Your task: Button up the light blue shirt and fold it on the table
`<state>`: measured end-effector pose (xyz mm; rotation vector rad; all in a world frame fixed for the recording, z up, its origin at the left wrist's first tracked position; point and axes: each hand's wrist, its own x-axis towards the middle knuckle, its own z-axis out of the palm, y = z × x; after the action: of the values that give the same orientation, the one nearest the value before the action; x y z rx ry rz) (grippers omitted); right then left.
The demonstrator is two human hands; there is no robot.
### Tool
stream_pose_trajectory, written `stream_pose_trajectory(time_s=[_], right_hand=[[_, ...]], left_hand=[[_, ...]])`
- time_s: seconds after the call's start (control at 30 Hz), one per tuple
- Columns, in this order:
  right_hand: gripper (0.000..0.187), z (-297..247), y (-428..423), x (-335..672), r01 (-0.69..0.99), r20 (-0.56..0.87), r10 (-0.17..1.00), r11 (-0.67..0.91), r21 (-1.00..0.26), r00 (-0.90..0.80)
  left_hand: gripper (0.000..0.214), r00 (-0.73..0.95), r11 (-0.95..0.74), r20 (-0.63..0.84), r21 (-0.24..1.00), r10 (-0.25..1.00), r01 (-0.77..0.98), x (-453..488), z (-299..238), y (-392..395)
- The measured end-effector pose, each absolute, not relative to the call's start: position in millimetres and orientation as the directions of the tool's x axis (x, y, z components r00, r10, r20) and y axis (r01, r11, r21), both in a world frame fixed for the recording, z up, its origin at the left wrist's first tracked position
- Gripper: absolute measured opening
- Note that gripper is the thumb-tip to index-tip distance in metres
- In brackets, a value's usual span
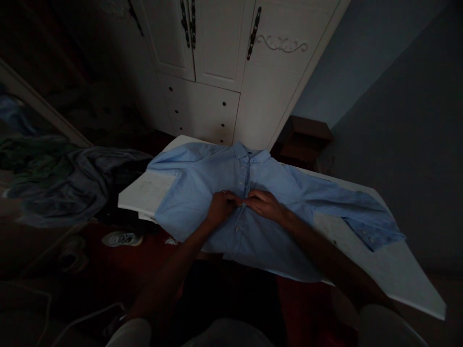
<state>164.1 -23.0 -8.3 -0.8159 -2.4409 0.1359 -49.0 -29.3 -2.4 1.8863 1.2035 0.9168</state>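
A light blue button-up shirt lies face up on a white table, collar toward the wardrobe, sleeves spread to both sides. My left hand and my right hand meet at the middle of the shirt's button strip. Both hands have their fingers curled and pinched on the fabric of the strip around one button. The fingertips touch each other at the placket. The shirt's lower hem hangs over the table's near edge.
A white wardrobe with dark handles stands behind the table. A heap of blue-grey clothes lies at the left. A white shoe rests on the red floor. A brown wooden stand is at the back right.
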Motion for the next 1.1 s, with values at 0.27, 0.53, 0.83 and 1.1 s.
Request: stream_pose_trajectory(time_s=[0.27, 0.53, 0.83, 1.1], right_hand=[[0.031, -6, -26, 162, 0.554, 0.406, 0.64, 0.768, -0.32, -0.652], [0.031, -7, -26, 163, 0.575, 0.405, 0.621, 0.781, -0.244, -0.671], [0.033, -6, -24, 163, 0.581, 0.327, 0.568, 0.811, -0.065, -0.756], [0.033, -3, -20, 158, 0.55, 0.429, 0.484, 0.835, 0.036, -0.763]], left_hand=[[0.019, 0.277, -0.295, 0.185, 0.85, 0.943, 0.437, -46, -1, -31], [0.02, 0.504, -0.538, 0.227, 0.547, 0.833, 0.642, -52, 9, -35], [0.023, 0.593, -0.607, 0.146, 0.3, 0.792, 0.736, -53, 18, -35], [0.025, 0.541, -0.564, 0.187, 0.422, 0.82, 0.71, -52, 7, -30]])
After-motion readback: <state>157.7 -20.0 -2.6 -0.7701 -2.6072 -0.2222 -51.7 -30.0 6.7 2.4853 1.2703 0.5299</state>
